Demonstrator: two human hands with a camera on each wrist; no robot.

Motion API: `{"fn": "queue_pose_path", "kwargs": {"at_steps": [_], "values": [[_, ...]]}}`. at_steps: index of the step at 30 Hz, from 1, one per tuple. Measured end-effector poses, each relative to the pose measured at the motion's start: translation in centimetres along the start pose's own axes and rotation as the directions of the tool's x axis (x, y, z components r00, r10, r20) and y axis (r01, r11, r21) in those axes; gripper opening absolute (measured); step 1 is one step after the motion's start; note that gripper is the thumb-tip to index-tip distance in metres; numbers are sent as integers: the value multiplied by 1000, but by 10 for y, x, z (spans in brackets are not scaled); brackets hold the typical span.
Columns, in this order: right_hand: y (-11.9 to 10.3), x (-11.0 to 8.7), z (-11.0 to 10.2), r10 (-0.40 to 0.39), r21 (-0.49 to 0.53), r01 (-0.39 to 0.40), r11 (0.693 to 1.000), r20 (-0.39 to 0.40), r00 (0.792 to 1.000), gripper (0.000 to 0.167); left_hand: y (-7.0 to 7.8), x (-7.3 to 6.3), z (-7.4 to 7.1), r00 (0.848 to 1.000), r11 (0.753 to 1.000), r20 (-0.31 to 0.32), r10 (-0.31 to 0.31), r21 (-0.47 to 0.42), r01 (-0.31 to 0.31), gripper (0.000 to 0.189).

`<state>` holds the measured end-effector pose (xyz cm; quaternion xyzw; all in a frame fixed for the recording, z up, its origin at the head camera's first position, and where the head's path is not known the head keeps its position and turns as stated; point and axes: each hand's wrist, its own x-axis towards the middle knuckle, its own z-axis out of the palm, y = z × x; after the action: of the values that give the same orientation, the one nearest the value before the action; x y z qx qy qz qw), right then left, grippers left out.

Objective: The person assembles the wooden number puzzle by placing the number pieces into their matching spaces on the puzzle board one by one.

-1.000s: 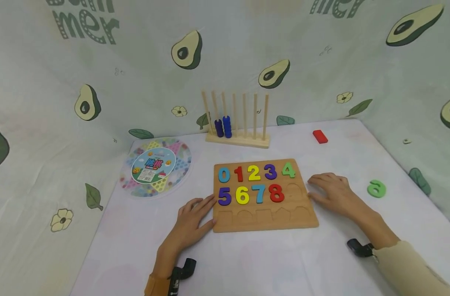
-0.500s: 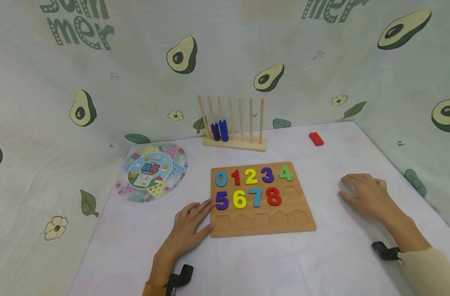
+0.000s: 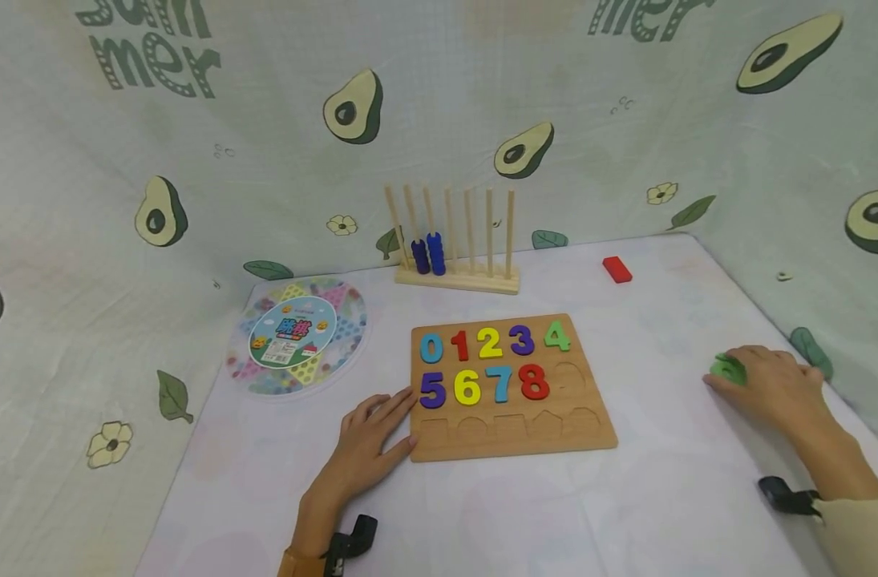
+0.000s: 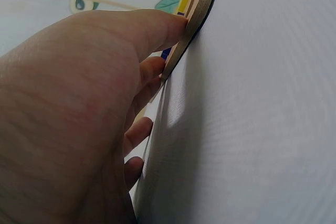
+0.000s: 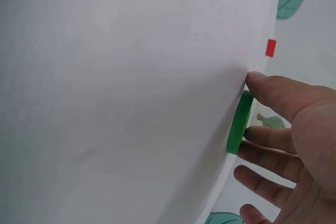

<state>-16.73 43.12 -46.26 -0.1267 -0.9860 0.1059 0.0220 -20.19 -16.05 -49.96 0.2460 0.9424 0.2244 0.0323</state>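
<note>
A wooden number board lies mid-table, with number pieces 0 to 8 in its upper two rows. My left hand rests flat beside its left edge, fingertips and thumb touching that side. In the left wrist view, the thumb and index finger of the left hand meet the board's edge. Far to the right, my right hand reaches over a green number piece, partly covering it. Seen from the right wrist, the green piece lies flat between thumb and fingers, fingertips against it.
Behind the board stands a wooden peg rack with dark blue and blue beads on two pegs. A round, colourful game board lies at the back left. A red block sits at the back right. A printed cloth hangs behind.
My right hand has moved right, away from the board's right edge, to the green number piece. My left hand stays at the board's left edge. The view has shifted slightly.
</note>
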Motion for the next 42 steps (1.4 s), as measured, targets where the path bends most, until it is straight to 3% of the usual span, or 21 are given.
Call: {"fn": "queue_pose_path", "kwargs": {"at_steps": [11, 13, 15, 18, 22, 25, 29, 36, 42], "values": [[-4, -1, 0, -42, -44, 41, 998, -13, 999, 58, -2, -6, -3, 1000, 1000, -4, -3, -3, 3, 64], [-5, -3, -2, -87, -48, 84, 995, -56, 995, 52, -2, -6, -2, 1000, 1000, -5, -1, -3, 1, 64], [-5, -3, -4, -171, -48, 165, 985, -153, 973, 42, -3, -7, -2, 1000, 1000, -8, 1, -1, -1, 64], [-10, -3, -8, -235, -36, 233, 972, -234, 943, 30, -2, -7, -1, 1000, 1000, -8, -7, 2, 7, 64], [-19, -1, -10, -253, 86, 264, 961, -114, 961, 28, -1, -9, -1, 1000, 1000, -8, -16, 1, 16, 64], [-23, 2, -4, -279, 148, 280, 948, -29, 960, 29, -1, -9, 0, 1000, 1000, -22, -14, -10, 14, 63], [-22, 5, 1, -272, 147, 262, 954, 46, 961, 39, -1, -9, 1, 999, 1000, -50, -2, -18, 1, 63], [-17, 1, -7, -257, 78, 248, 966, 154, 954, 74, -1, -6, 3, 999, 1000, -34, 5, -17, -5, 63], [-10, -5, -9, -295, 120, 274, 954, 228, 928, 71, 1, -1, 1, 1000, 1000, -23, 7, -5, -7, 63]]}}
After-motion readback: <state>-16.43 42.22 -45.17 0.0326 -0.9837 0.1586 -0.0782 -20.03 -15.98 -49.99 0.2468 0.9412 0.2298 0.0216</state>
